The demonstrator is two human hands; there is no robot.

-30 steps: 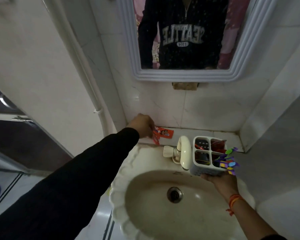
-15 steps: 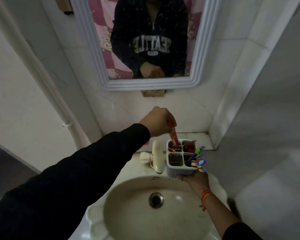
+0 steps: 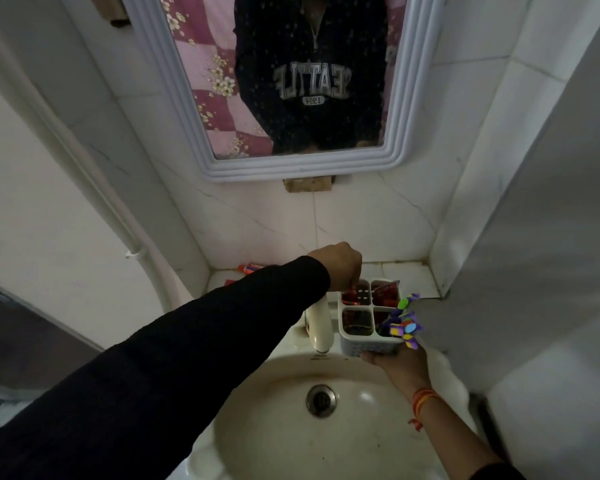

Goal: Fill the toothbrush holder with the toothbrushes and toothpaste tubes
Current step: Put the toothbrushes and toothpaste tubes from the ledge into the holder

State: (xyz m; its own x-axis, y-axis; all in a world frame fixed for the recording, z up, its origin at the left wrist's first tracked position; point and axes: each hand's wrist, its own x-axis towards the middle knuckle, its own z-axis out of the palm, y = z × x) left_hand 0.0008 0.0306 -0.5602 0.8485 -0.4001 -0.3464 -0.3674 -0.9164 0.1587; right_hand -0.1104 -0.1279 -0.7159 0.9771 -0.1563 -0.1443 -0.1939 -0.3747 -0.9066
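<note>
Supporting the white four-compartment toothbrush holder (image 3: pixel 369 318) from below over the sink (image 3: pixel 326 427), the right hand (image 3: pixel 397 363) is gripping its base. The left hand (image 3: pixel 338 266), fingers curled, is hovering over the far-left compartment; its contents cannot be determined. A red toothpaste tube (image 3: pixel 252 268) is lying lengthwise left-to-right on the far ledge, left of and nearer the left hand.

The left hand (image 3: pixel 336 266) curls over the back-left compartment of the toothbrush holder (image 3: pixel 368 346), so its fingertips and whatever they pinch are hidden. The left sleeve (image 3: pixel 187 358) covers most of the tap (image 3: pixel 321 329) beside the holder and part of a toothpaste tube (image 3: pixel 252 267) behind it. The holder's contents are too dark to sort. The right hand (image 3: pixel 399 363) sits mostly beneath the holder.
</note>
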